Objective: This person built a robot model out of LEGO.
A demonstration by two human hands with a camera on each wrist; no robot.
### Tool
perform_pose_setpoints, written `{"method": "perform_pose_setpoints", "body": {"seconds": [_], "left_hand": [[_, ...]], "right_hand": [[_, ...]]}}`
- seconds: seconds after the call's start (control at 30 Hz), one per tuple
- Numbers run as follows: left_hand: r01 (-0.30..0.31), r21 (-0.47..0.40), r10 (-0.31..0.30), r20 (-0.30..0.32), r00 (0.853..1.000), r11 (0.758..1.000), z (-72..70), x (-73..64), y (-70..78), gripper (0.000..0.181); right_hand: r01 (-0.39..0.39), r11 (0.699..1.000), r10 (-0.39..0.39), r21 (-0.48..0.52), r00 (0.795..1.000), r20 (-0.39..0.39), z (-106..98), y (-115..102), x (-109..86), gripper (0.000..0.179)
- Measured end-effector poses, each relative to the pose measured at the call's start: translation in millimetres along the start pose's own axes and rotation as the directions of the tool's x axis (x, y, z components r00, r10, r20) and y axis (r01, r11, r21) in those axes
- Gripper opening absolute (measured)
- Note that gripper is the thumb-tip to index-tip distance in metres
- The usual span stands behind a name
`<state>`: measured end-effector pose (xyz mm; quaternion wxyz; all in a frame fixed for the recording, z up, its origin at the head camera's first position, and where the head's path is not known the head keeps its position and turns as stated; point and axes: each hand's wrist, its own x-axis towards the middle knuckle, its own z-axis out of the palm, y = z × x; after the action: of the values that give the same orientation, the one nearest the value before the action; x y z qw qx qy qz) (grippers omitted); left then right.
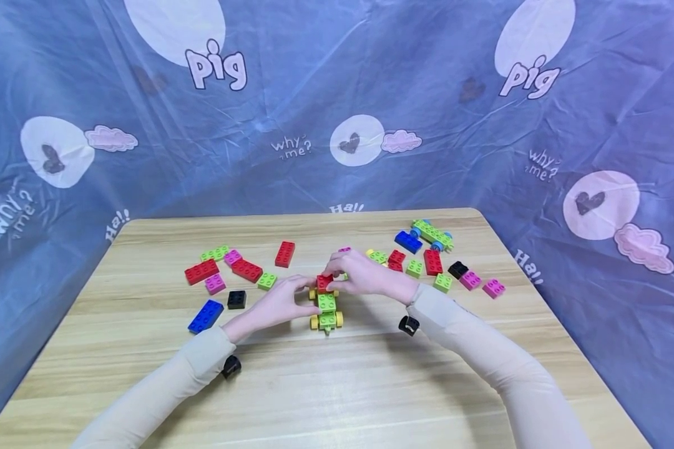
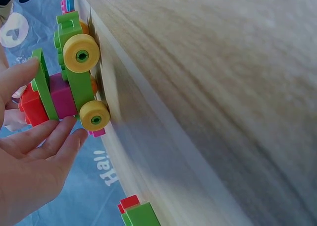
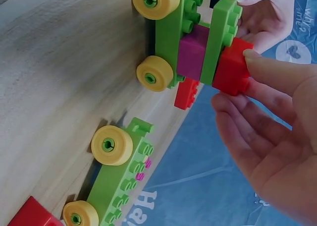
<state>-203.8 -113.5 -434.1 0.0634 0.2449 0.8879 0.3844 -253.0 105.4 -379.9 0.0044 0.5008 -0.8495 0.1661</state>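
A green toy car base [image 1: 328, 322] with yellow wheels stands on the table between both hands. Stacked on one end of it are a magenta brick [image 3: 192, 51], a long green brick [image 3: 221, 40] overhanging the base, and a red brick [image 3: 232, 70] on top. My right hand [image 1: 361, 274] pinches the red brick between thumb and fingers. With its thumb at one end of the long green brick and its fingers beside the stack's other end, my left hand [image 1: 278, 302] steadies the stack.
Left of the car lie red, green and magenta bricks, a black brick [image 1: 236, 300] and a blue brick [image 1: 206, 316]. More bricks are scattered on the right, near a green car base with blue wheels [image 1: 434, 236]. Another yellow-wheeled base [image 3: 116, 181] lies behind my right hand.
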Motion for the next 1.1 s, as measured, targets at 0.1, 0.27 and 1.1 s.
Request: {"method": "perform_pose_setpoints", "body": {"seconds": [0.1,0.27,1.1], "left_hand": [[0.001,-0.003,-0.001,0.003,1.000,1.000,-0.6,-0.6,0.4,0.062],[0.009,-0.001,-0.009,0.008,1.000,1.000,-1.2,-2.4,0.6,0.064],[-0.002,0.025,0.002,-0.007,1.000,1.000,-0.5,-2.1,0.9,0.065]], "right_hand": [[-0.013,1.000,0.013,-0.016,1.000,0.014,0,-2,0.9,0.022],[-0.043,0.999,0.043,-0.022,0.999,0.027,1,-5,2.1,0.021],[-0.057,0.998,0.056,-0.038,0.998,-0.027,5,-9,-2.9,0.019]]}}
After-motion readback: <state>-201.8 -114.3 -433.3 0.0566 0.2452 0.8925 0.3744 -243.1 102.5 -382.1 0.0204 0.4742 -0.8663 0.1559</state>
